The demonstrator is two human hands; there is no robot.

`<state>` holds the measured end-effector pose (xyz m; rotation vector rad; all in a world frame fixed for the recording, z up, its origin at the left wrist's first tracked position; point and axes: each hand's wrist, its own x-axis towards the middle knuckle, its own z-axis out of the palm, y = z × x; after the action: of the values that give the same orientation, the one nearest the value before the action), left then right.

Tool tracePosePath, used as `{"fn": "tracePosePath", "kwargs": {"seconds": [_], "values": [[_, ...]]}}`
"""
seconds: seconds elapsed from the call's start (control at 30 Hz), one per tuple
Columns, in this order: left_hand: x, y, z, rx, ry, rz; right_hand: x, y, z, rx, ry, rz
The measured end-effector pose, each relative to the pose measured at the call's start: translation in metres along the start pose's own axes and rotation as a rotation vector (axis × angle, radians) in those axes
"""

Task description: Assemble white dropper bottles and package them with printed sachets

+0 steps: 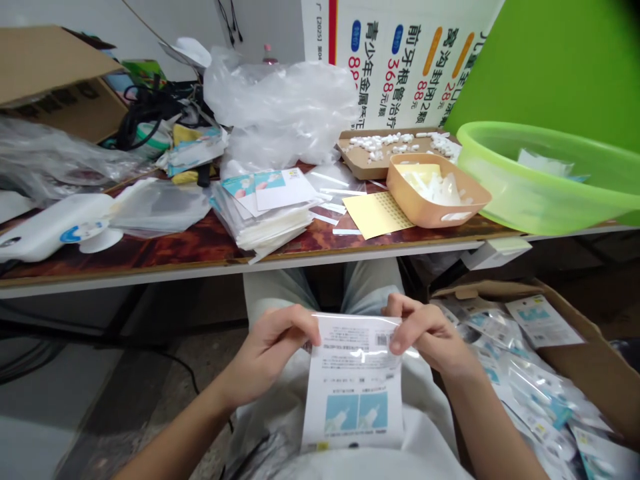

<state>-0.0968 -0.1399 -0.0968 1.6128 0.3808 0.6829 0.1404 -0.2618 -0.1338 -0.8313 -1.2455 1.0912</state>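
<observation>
Over my lap, a clear plastic packet with a printed card inside point(353, 380) hangs between my hands. Its card shows small text, a barcode and two blue pictures. My left hand point(280, 350) pinches the packet's upper left corner. At the upper right corner, my right hand point(425, 333) grips it between thumb and fingers. Beyond my hands, on the table edge, lies a stack of clear bags and cards point(270, 207). A yellow sticker sheet point(377, 213) rests beside an orange plastic basket point(440, 217) with small white pieces in it.
A large green basin point(540, 207) stands at the table's right. Below it, a cardboard box point(595, 373) holds several finished-looking packets. Behind are a cardboard tray point(360, 160) of white pieces and crumpled plastic point(280, 100). A white handled device point(55, 227) lies at left.
</observation>
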Motion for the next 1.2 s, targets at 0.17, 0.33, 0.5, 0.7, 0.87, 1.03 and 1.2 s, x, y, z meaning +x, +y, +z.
{"fn": "tracePosePath", "kwargs": {"seconds": [0.17, 0.33, 0.5, 0.7, 0.87, 1.03, 1.2], "values": [[-0.005, 0.0, -0.001, -0.022, -0.022, -0.04, 0.002, 0.001, 0.001, 0.015, -0.012, -0.006], [-0.008, -0.004, -0.001, -0.058, 0.015, -0.116, 0.006, 0.001, 0.0, 0.0, -0.027, -0.002], [-0.003, -0.003, 0.012, -0.113, 0.095, -0.179, 0.006, 0.003, 0.004, 0.018, 0.02, 0.022], [-0.003, 0.018, 0.031, 0.007, 0.271, -0.313, 0.005, -0.006, 0.048, 0.086, 0.445, 0.084], [-0.007, 0.022, 0.031, -0.048, 0.341, -0.273, 0.009, -0.023, 0.076, 0.275, 0.669, 0.301], [-0.006, 0.019, 0.027, -0.173, 0.47, -0.228, 0.005, -0.029, 0.067, 0.344, 0.643, 0.322], [-0.003, 0.021, 0.03, -0.138, 0.585, -0.153, 0.0, -0.037, 0.061, 0.297, 0.477, 0.385]]}}
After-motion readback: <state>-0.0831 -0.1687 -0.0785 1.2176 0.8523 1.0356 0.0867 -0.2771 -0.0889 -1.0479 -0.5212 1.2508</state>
